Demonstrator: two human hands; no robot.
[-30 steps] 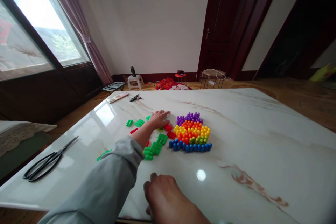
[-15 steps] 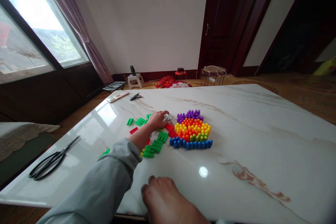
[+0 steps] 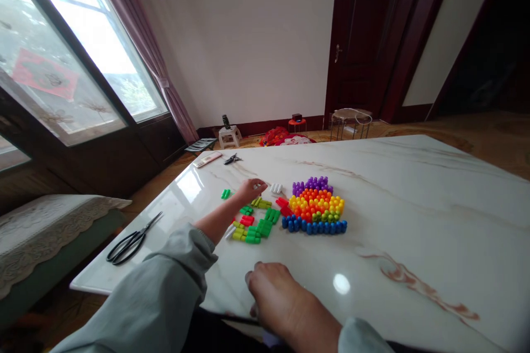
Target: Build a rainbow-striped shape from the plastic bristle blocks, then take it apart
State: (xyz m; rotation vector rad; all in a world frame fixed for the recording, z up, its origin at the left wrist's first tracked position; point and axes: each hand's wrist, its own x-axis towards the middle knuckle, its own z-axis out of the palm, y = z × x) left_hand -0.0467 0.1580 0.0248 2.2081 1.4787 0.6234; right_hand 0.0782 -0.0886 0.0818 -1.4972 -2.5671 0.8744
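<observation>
My left hand (image 3: 249,190) is held over the left part of the marble table, thumb and fingers pinched, with a small white plastic piece (image 3: 256,186) just showing between them. To its right lies a row of white pieces (image 3: 276,188). Below it are loose green pieces (image 3: 264,227), olive pieces (image 3: 260,203) and red pieces (image 3: 247,220). A block of coloured round-topped pieces (image 3: 314,204) stands further right, with purple, orange, yellow, green and blue rows. My right hand (image 3: 285,295) rests closed at the near table edge; its fingers curl under, hiding whatever they may hold.
Black-handled scissors (image 3: 131,241) lie on the left of the marble table (image 3: 397,187). A phone (image 3: 207,160) and small dark pliers (image 3: 232,159) lie at the far left edge. Stools (image 3: 229,135) stand by the wall, and a covered seat (image 3: 53,231) is at left.
My left hand has moved left, away from the white row, which now shows fully. My right hand stays closed at the near edge. The view has swung left.
</observation>
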